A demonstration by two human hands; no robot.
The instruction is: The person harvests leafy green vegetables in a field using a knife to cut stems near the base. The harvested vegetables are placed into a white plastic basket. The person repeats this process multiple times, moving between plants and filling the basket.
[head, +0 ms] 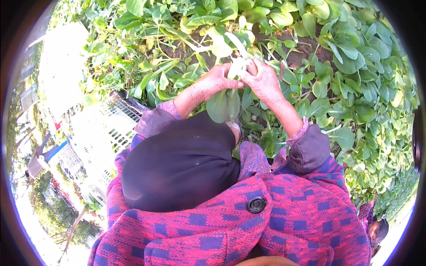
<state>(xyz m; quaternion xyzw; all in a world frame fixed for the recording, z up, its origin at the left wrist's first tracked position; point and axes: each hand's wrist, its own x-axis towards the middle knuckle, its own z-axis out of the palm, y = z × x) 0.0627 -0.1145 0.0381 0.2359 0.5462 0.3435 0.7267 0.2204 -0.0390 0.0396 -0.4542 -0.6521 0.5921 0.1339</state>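
Observation:
Both hands meet in front of my chest on a leafy green vegetable plant, apparently bok choy (pixel 218 104). Its pale stalk end points up between my fingers and its broad leaves hang below. My left hand (pixel 216 79) holds the plant from the left, thumb across the stalks. From the right, my right hand (pixel 264 81) pinches the pale base with thumb and bent fingers. A pale stalk (pixel 237 43) sticks up just beyond the fingertips. Whether the right hand also holds a small tool is hidden by the fingers.
Dense leafy greens (pixel 349 43) grow ahead and to the right, with bare soil (pixel 299 50) between some. White slatted plastic crates (pixel 121 124) stand at my left. Another person (pixel 377 229) is at the lower right rim. A dark cloth-covered form (pixel 179 163) lies below my hands.

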